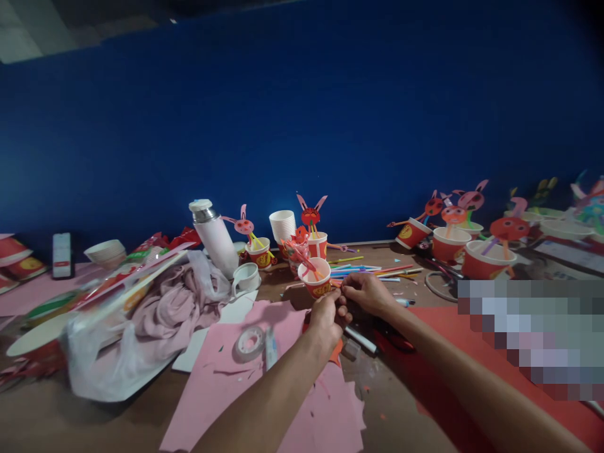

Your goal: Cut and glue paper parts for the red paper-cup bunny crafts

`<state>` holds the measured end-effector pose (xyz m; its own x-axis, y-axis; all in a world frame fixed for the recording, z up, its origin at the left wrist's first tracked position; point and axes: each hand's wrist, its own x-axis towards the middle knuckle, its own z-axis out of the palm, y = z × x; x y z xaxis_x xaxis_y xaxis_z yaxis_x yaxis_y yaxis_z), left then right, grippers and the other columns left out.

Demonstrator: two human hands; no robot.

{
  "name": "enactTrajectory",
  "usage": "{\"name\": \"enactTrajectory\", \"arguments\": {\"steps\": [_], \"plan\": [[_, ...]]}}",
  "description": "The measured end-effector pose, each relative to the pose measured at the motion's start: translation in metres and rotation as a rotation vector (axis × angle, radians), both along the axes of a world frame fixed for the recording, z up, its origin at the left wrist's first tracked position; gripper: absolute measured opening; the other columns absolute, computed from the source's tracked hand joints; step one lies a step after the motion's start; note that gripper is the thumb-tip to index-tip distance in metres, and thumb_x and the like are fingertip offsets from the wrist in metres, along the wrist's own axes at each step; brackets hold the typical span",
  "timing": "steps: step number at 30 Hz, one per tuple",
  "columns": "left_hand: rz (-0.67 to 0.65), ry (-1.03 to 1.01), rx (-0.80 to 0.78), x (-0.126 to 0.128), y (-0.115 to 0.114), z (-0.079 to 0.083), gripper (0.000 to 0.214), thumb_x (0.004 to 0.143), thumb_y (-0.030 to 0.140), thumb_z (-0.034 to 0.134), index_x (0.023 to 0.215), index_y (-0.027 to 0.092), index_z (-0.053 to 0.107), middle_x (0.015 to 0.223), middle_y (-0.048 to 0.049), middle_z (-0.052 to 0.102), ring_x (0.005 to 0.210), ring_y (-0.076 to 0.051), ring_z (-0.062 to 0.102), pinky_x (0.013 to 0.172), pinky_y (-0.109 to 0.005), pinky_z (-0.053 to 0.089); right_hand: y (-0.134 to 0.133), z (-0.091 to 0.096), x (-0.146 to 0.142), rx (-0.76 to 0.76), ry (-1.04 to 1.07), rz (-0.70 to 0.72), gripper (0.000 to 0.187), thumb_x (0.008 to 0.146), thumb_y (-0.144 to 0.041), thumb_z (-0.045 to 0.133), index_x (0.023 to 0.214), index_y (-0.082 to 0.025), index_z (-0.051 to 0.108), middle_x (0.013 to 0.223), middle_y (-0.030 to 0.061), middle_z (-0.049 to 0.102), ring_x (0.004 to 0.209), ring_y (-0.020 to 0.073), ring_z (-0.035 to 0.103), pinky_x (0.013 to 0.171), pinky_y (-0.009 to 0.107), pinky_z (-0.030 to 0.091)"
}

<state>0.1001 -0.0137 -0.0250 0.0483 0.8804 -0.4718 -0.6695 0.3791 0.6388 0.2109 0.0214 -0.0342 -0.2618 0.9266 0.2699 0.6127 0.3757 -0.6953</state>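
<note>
My left hand and my right hand meet just in front of a red paper cup with straws standing in it. Both hands have their fingers pinched together over something small that I cannot make out. The cup stands upright on the brown table, right at my fingertips. Under my left wrist lies a pink paper sheet with a roll of clear tape on it. Loose coloured straws lie just behind the hands.
A white thermos, a white mug and a plastic bag with cloth sit at left. Finished cup figures with rabbit heads line the back right. A stack of white cups stands behind. Red paper lies at right.
</note>
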Motion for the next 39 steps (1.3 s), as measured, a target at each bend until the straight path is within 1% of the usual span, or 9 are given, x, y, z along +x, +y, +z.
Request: {"name": "enactTrajectory", "arguments": {"steps": [4, 8, 15, 21, 30, 34, 39], "plan": [[0.01, 0.002, -0.005, -0.0003, -0.0006, 0.0005, 0.02, 0.081, 0.006, 0.044, 0.063, 0.015, 0.044, 0.043, 0.007, 0.041, 0.027, -0.002, 0.029, 0.033, -0.013, 0.024, -0.0018, 0.0003, -0.0014, 0.018, -0.035, -0.036, 0.015, 0.071, -0.024, 0.051, 0.068, -0.017, 0.063, 0.062, 0.0007, 0.064, 0.058, 0.0143, 0.054, 0.052, 0.022, 0.035], [0.006, -0.001, -0.003, -0.0009, -0.0005, 0.001, 0.02, 0.081, 0.005, 0.043, 0.064, 0.014, 0.045, 0.042, 0.0067, 0.042, 0.027, -0.002, 0.029, 0.032, -0.013, 0.024, -0.0026, 0.0, -0.0022, 0.013, -0.047, -0.055, 0.016, 0.073, -0.025, 0.05, 0.07, -0.017, 0.064, 0.065, 0.0011, 0.065, 0.06, 0.0146, 0.056, 0.053, 0.022, 0.036], [-0.02, -0.006, 0.012, -0.0007, 0.0001, -0.0003, 0.019, 0.083, 0.006, 0.042, 0.066, 0.014, 0.045, 0.043, 0.0067, 0.042, 0.027, -0.001, 0.03, 0.032, -0.012, 0.024, -0.004, 0.0012, -0.0012, 0.039, -0.06, -0.076, 0.017, 0.074, -0.025, 0.051, 0.076, -0.019, 0.067, 0.07, 0.0012, 0.067, 0.065, 0.0149, 0.058, 0.057, 0.022, 0.037], [-0.029, -0.002, 0.013, -0.0014, -0.0001, 0.0002, 0.017, 0.08, 0.008, 0.049, 0.065, 0.015, 0.045, 0.044, 0.0068, 0.042, 0.028, -0.001, 0.03, 0.033, -0.012, 0.026, -0.0036, 0.0004, 0.0005, 0.06, -0.065, -0.086, 0.019, 0.074, -0.024, 0.052, 0.082, -0.02, 0.069, 0.072, 0.0012, 0.068, 0.065, 0.0143, 0.058, 0.057, 0.022, 0.037], [-0.023, 0.004, 0.002, -0.0007, -0.0008, 0.0025, 0.019, 0.084, 0.008, 0.042, 0.067, 0.014, 0.045, 0.044, 0.0066, 0.042, 0.027, -0.001, 0.03, 0.032, -0.012, 0.026, -0.0034, 0.0004, 0.0016, 0.06, -0.094, -0.082, 0.02, 0.075, -0.026, 0.05, 0.083, -0.019, 0.067, 0.073, 0.0014, 0.067, 0.067, 0.0148, 0.058, 0.058, 0.022, 0.037], [-0.01, 0.014, -0.016, -0.0012, -0.0005, 0.0021, 0.017, 0.083, 0.008, 0.044, 0.067, 0.015, 0.045, 0.044, 0.0067, 0.043, 0.027, -0.001, 0.03, 0.032, -0.012, 0.026, -0.004, 0.0008, 0.0023, 0.056, -0.105, -0.098, 0.02, 0.075, -0.025, 0.049, 0.084, -0.02, 0.067, 0.077, 0.0016, 0.067, 0.07, 0.0152, 0.058, 0.059, 0.022, 0.037], [-0.001, 0.022, -0.033, -0.0009, -0.0018, 0.0052, 0.019, 0.082, 0.007, 0.045, 0.065, 0.015, 0.043, 0.045, 0.0067, 0.042, 0.028, -0.001, 0.03, 0.033, -0.012, 0.027, -0.0054, 0.0037, 0.004, 0.066, -0.125, -0.103, 0.021, 0.077, -0.024, 0.046, 0.079, -0.02, 0.067, 0.069, 0.0004, 0.066, 0.063, 0.0139, 0.056, 0.055, 0.021, 0.034]]}}
